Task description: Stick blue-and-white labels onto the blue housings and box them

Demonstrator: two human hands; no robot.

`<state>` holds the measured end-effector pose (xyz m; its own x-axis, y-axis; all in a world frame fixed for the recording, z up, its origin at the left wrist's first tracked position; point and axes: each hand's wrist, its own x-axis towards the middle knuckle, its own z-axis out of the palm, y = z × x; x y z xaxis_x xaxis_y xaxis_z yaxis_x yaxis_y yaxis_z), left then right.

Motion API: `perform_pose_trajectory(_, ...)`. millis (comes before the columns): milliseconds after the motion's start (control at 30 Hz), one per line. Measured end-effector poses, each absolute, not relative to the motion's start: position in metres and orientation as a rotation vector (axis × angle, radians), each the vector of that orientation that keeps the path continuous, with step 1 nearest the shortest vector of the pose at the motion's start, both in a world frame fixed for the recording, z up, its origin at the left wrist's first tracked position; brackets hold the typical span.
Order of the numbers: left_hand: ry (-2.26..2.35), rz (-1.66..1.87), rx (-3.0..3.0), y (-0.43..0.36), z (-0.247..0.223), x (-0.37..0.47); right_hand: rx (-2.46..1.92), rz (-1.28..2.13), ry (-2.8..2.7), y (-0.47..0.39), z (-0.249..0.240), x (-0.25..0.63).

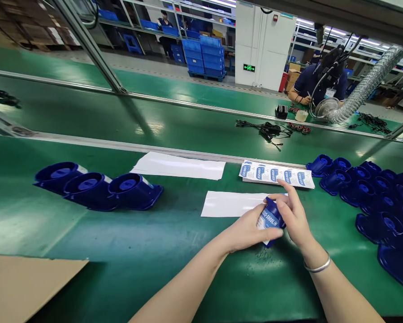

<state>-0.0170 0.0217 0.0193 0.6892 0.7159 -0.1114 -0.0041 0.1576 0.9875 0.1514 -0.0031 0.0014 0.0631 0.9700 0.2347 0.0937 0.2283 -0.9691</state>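
Note:
A blue plastic part (275,214) with a white and blue label on its side is held above the green table (174,251). My left hand (248,229) wraps round it from the left, thumb along its lower side. The fingers of my right hand (292,214) press on its upper right side, with the index finger raised. Just behind my hands lies a white backing sheet (228,204), partly covered by them. Printed label sheets (277,174) lie farther back, beside a stack of blank white sheets (181,166).
Three blue parts (134,192) stand at the left. Many more blue parts (386,226) fill the right side. Brown cardboard (26,282) lies at the front left. Beyond the metal rail are black cables (268,131) and a person (318,85) at work by a duct.

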Motion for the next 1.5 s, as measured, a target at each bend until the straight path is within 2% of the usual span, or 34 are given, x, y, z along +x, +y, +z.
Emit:
perform_pose_trajectory(167, 0.646, 0.627, 0.787, 0.024, 0.011, -0.013, -0.926, 0.922, -1.301, -0.003, 0.005, 0.154)
perform_pose_trajectory(333, 0.627, 0.648, 0.700, 0.022, 0.006, -0.008, -0.908, 0.861, -1.333, -0.003, 0.002, 0.152)
perform_pose_trajectory(833, 0.681, 0.644, 1.467, 0.019, 0.020, -0.014, -1.072, 0.837, -1.254, 0.000, -0.004, 0.150)
perform_pose_trajectory(1100, 0.795, 0.579, 1.551, 0.014, 0.021, -0.012, -1.090, 0.867, -1.230, 0.002, -0.003, 0.152)
perform_pose_trajectory(1367, 0.718, 0.652, 0.820, 0.020, 0.016, -0.010, -1.001, 0.876, -1.127, 0.007, -0.002, 0.158)
perform_pose_trajectory(1500, 0.663, 0.623, 0.671, 0.020, 0.016, -0.008, -0.958, 0.869, -1.133, 0.006, 0.000, 0.157)
